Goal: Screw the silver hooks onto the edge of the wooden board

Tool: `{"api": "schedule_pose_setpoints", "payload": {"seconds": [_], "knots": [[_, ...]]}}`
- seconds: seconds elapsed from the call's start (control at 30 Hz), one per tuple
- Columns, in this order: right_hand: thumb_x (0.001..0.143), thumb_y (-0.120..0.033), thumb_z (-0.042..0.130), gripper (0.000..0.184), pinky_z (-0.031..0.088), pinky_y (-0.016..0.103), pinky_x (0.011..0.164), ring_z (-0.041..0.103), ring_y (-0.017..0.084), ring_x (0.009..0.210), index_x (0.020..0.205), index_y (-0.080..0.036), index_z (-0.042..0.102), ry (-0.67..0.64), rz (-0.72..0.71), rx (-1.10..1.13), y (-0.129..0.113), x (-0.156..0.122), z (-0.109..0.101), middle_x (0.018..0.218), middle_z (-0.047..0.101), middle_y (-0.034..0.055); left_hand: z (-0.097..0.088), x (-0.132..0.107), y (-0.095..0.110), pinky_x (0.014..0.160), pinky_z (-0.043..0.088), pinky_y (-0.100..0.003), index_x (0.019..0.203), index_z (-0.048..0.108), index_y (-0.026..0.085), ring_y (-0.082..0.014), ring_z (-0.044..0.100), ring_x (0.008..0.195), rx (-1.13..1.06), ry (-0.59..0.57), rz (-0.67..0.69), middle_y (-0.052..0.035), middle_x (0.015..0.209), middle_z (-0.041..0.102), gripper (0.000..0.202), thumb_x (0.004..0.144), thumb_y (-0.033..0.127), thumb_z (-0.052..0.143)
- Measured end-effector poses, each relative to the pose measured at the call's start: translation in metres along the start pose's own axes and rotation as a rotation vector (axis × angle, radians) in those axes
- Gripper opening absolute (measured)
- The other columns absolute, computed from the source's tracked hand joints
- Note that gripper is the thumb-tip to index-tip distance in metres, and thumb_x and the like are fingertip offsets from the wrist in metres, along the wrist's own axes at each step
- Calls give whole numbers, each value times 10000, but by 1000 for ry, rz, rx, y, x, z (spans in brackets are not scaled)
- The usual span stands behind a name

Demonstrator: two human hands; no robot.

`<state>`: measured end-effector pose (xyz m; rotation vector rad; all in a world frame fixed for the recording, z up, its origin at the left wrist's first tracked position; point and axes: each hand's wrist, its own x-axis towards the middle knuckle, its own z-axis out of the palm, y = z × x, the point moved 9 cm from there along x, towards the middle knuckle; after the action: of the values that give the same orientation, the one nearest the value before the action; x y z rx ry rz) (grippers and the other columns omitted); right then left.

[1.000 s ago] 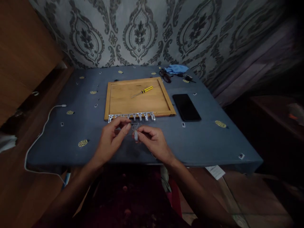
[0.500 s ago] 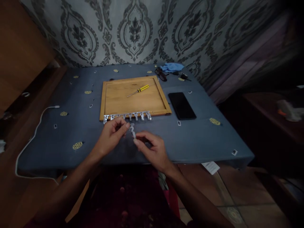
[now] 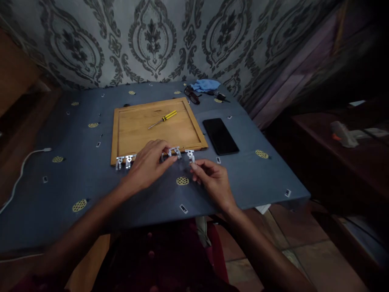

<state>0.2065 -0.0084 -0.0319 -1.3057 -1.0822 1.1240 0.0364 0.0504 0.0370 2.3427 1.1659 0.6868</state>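
Between thumb and fingers, my right hand (image 3: 212, 178) pinches a small silver metal fitting (image 3: 190, 155) with a flat crosspiece and a curved lower part. It is held upright near the right end of a row of similar fittings (image 3: 128, 160). These sit along the front edge of a framed wooden panel (image 3: 158, 136). My left hand (image 3: 152, 162) lies over the middle of that row and hides several fittings. Its thumb and fingers are apart, with the fingertips close to the fittings. A yellow-and-black screwdriver (image 3: 164, 119) lies on the panel.
A black phone (image 3: 221, 136) lies right of the panel. Sunglasses (image 3: 193, 95), a blue cloth (image 3: 205, 85) and keys (image 3: 220, 95) are at the back. A white cable (image 3: 22, 166) runs at the left. A blue pineapple-print cloth (image 3: 121, 202) covers the table.
My hands have moved apart. The right has carried the fitting to the row's right end; the left has let go of it and moved over the row. The view has shifted right.
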Motion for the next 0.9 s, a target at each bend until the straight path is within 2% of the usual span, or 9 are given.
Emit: {"api": "schedule_pose_setpoints", "payload": {"seconds": [0.1,0.2,0.3,0.43,0.7,0.9], "knots": [[773,-667,825,486,412,250,503,486,96,506,795,-199,701,3,31,8,9,14,-7,620,620,-25,19,17,-2,962,505,-424,1123,664,179,-309,627,1142,190,-115,27,-96,1160,707,345,924,419,811],[776,-670,817,493,391,246,496,468,94,499,800,-191,701,-34,66,0,13,23,-4,594,609,-29,34,28,-4,979,504,-449,1157,660,169,-334,609,1173,324,-197,9,-116,1201,690,462,892,501,840],[804,-665,792,486,366,248,500,444,90,491,818,-186,708,-57,73,-36,13,29,-2,574,605,-31,42,34,-3,970,496,-444,1150,662,170,-333,602,1165,368,-243,8,-118,1196,682,491,890,552,828],[840,-637,765,449,339,252,509,420,88,489,815,-193,700,-83,62,-71,13,36,-1,564,584,-42,47,38,-4,968,489,-447,1102,671,177,-334,597,1157,367,-260,12,-112,1164,681,478,890,580,817],[896,-601,717,420,459,273,619,552,123,571,793,-194,703,-149,28,-105,16,44,2,596,614,-20,55,39,-5,989,489,-462,1145,669,172,-328,594,1157,368,-297,3,-112,1201,678,473,906,555,809],[930,-529,679,366,445,274,643,543,122,588,766,-202,671,-186,21,-111,16,46,4,597,597,-25,55,39,-3,971,485,-454,1164,670,174,-321,589,1134,336,-271,16,-108,1194,676,461,916,538,804]]}}
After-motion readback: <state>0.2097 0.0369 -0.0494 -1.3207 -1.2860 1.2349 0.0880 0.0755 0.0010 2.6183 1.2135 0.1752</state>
